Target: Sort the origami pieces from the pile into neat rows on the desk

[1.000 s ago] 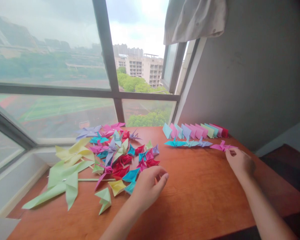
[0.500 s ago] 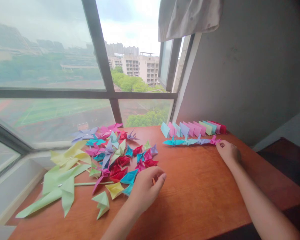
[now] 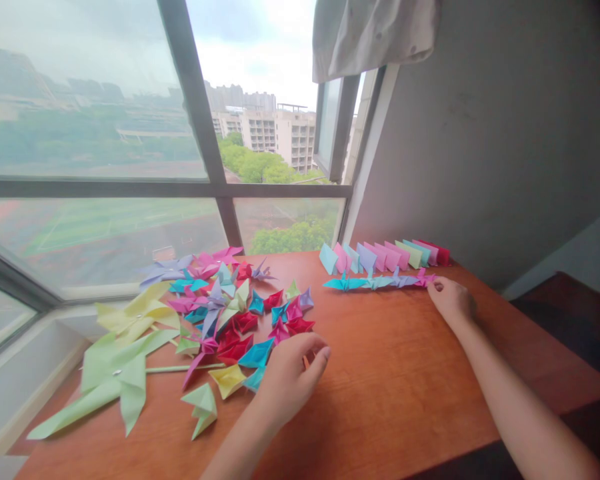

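Note:
My right hand (image 3: pixel 451 301) pinches the right end of a magenta paper crane (image 3: pixel 423 277), the last in a row on the table. Left of it in that row are a lavender paper crane (image 3: pixel 403 280), a pale blue paper crane (image 3: pixel 378 282) and a turquoise paper crane (image 3: pixel 345 283). Beside a heap of folded paper, my left hand (image 3: pixel 297 370) is loosely curled, thumb against the fingers, with nothing visible in it. Closest to it are blue folded paper pieces (image 3: pixel 257 354), partly covered by the hand, and a yellow paper boat (image 3: pixel 227 381).
Behind the cranes stands a row of folded paper cards (image 3: pixel 384 257). A green paper pinwheel (image 3: pixel 115 377) and a yellow paper pinwheel (image 3: pixel 139 312) lie at the left of the wooden table (image 3: pixel 380 400). A window (image 3: pixel 280 190) borders the back; a grey wall (image 3: pixel 480 167) rises at the right.
The view has shifted slightly, moving everything a little to the left. Both hands keep their poses, and the right still pinches the magenta crane.

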Demonstrator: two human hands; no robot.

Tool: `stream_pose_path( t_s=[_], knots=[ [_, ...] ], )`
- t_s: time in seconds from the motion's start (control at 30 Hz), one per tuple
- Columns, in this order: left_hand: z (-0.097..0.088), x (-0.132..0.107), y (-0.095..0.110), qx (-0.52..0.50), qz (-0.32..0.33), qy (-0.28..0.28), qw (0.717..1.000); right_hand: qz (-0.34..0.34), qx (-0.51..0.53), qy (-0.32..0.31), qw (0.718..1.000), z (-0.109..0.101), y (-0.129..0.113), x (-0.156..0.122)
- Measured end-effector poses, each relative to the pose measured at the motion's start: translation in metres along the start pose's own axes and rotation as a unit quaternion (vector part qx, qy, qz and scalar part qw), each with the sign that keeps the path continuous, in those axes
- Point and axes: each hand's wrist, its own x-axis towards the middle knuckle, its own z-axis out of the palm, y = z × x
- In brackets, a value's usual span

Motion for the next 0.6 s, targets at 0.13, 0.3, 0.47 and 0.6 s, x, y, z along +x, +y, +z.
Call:
stream_pose_path(
  t_s=[0.13, 0.3, 0.47, 0.6],
  knots=[
    [-0.0001, 0.0004, -0.0012, 0.005, 0.001, -0.003, 1.000, -0.001, -0.005, -0.004, 1.000, 0.0001, -0.0004, 0.0020],
    [0.0005, 0.0006, -0.0032, 0.010, 0.001, -0.006, 1.000, -0.021, -0.009, 0.006, 1.000, 0.0020, -0.0006, 0.0068],
    [0.0012, 0.0008, -0.0035, 0.011, 0.002, -0.005, 1.000, -0.018, -0.007, 0.003, 1.000, 0.0019, -0.0041, 0.0085],
    [0.0009, 0.0008, -0.0039, 0.014, 0.002, -0.003, 1.000, -0.013, -0.004, 0.005, 1.000, 0.0019, -0.0048, 0.0083]
  ],
)
